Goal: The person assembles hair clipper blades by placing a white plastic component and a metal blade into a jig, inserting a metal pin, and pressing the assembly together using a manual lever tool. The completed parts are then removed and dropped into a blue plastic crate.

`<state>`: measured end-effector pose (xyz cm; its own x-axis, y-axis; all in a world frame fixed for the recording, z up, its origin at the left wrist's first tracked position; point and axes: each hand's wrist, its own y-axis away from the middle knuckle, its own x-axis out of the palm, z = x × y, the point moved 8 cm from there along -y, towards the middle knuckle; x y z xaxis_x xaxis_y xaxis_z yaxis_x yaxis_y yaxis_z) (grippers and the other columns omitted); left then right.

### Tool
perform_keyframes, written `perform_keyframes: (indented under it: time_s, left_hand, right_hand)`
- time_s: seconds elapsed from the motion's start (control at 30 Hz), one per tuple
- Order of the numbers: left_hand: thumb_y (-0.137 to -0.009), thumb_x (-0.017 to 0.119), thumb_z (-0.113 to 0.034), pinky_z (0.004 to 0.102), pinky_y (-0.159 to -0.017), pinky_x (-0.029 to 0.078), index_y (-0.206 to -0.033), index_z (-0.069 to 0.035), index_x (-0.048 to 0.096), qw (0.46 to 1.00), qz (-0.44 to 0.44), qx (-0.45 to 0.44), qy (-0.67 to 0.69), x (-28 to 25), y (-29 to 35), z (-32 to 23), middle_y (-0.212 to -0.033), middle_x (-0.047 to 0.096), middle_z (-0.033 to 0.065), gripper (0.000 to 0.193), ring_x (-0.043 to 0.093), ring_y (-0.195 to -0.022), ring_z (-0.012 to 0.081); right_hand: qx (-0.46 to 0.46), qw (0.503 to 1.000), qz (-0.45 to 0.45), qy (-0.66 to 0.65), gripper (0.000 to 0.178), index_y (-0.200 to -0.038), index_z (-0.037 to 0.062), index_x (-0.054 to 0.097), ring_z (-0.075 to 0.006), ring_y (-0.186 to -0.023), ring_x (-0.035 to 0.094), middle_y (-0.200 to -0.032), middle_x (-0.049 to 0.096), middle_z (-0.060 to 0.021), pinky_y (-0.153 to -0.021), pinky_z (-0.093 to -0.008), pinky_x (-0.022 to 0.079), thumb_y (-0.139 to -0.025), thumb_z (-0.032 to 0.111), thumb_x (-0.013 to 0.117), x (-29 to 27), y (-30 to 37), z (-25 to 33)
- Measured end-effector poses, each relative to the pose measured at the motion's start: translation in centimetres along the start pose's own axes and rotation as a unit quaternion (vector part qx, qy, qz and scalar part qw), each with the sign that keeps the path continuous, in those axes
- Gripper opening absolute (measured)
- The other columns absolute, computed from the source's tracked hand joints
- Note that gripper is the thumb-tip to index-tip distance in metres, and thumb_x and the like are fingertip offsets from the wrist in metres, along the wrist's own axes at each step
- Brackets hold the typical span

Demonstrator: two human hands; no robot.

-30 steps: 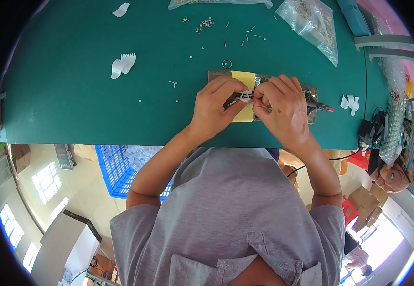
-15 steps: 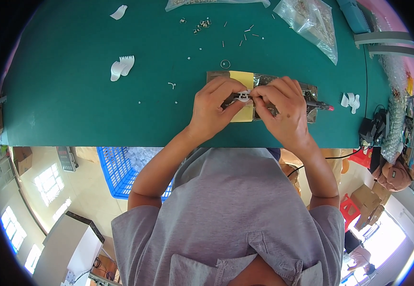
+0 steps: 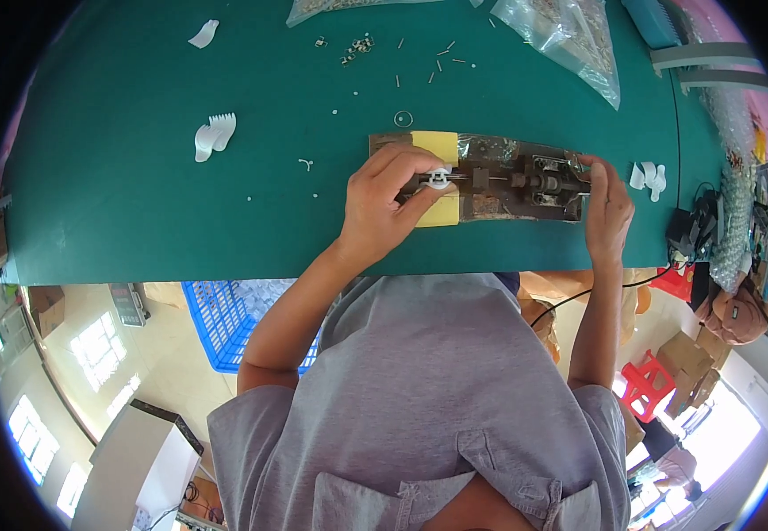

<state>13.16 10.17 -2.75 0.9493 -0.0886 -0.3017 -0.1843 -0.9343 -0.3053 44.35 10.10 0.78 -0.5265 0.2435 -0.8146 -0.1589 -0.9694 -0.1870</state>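
**White piece (image 3: 439, 180) between the left fingers, over the yellow band of the fixture**

I see the small white plastic piece at the left part of the long dark metal fixture (image 3: 499, 212), above its yellow band (image 3: 437, 215). The left hand (image 3: 379, 196) has it pinched, thumb on the near side and forefinger on the far side, with hardly a gap beyond the piece's own width. The right hand (image 3: 610, 212) is at the fixture's right end, fingers partly bent against it; I can't tell whether they grip anything.

For moving, I have a strip of green surface (image 3: 163, 221) between the fixture and the near edge, and a broader stretch to the left. On the far side I'd meet a thin ring (image 3: 403, 111) just beyond the fixture, then scattered metal pins (image 3: 439, 65) and a cluster of small metal parts (image 3: 362, 46). To the right, white toothed pieces (image 3: 648, 177) lie near the right hand. Another white toothed pair (image 3: 216, 137) lies well apart on the left.

The left hand covers part of the fixture's left end, and the right hand hides its right tip. The piece's finer shape is too small for me to make out. A clear bag (image 3: 570, 44) is cut off at the top, and below the near edge the person's body partly hides a blue basket (image 3: 211, 327).
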Motion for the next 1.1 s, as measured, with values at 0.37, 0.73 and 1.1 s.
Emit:
perform_keyframes:
  time_s: [0.37, 0.73, 1.1]
  left_hand:
    - [-0.081, 0.085, 0.000, 0.0311, -0.069, 0.057, -0.102, -0.004, 0.073, 0.999, -0.022, 0.026, 0.011, -0.1, -0.2, -0.4, -0.101, 0.074, 0.0069, 0.024, 0.069, -0.089, 0.0203]
    - [-0.084, 0.085, 0.002, 0.0249, -0.072, 0.058, -0.103, 0.000, 0.073, 1.000, 0.002, 0.008, 0.008, 0.0, -0.2, 0.1, -0.107, 0.074, 0.0073, 0.023, 0.070, -0.091, 0.0123]
    - [-0.083, 0.086, 0.002, 0.0246, -0.071, 0.058, -0.104, -0.002, 0.074, 1.000, 0.000, -0.019, 0.010, 0.0, -0.2, 0.0, -0.107, 0.074, 0.0062, 0.024, 0.070, -0.091, 0.0118]
  right_hand:
    - [-0.109, 0.989, -0.103, -0.001, 0.013, -0.107, 0.0052, 0.075, -0.0262, -0.094, 0.067, -0.105, 0.073, -0.0083, -0.079, -0.0366, 0.051, -0.095, 0.005, 0.072, -1.3, 0.0, 3.9]
    - [0.101, 0.993, -0.017, -0.056, 0.035, -0.099, 0.0009, 0.075, -0.0160, -0.076, 0.066, -0.082, 0.072, -0.0082, -0.076, -0.0326, 0.052, -0.111, 0.027, 0.056, -1.6, -0.2, -6.3]
    - [-0.109, 0.969, -0.186, 0.123, 0.020, -0.091, 0.0009, 0.076, -0.0090, -0.057, 0.054, -0.069, 0.066, -0.0037, -0.053, -0.0269, 0.042, -0.099, 0.019, 0.077, -6.8, -3.0, 3.5]
